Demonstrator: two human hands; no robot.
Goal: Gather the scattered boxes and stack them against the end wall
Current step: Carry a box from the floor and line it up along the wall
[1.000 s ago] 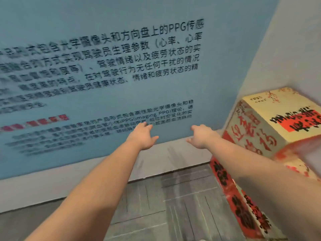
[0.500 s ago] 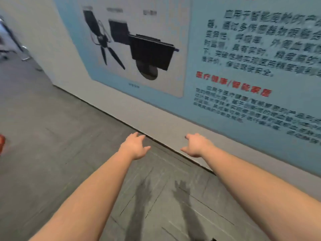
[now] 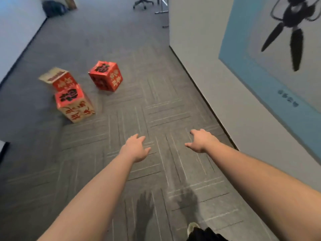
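Grey carpet-tile floor [image 3: 156,105] w/ crossed line pattern under the hands. Right of the hands, a pale wall [image 3: 205,70] w/ a blue poster [image 3: 271,80]. Far ahead, an office chair base [image 3: 142,3]. Far left, another pale wall [image 3: 15,28].

Nothing really legible here. Red box [image 3: 105,76] has big black character on top, gold ones on side, too blurry to read. Cream-sided box [image 3: 74,103] same story, red glyphs smeared. Blue poster [image 3: 271,80] has small dark caption [image 3: 288,100], unreadable.
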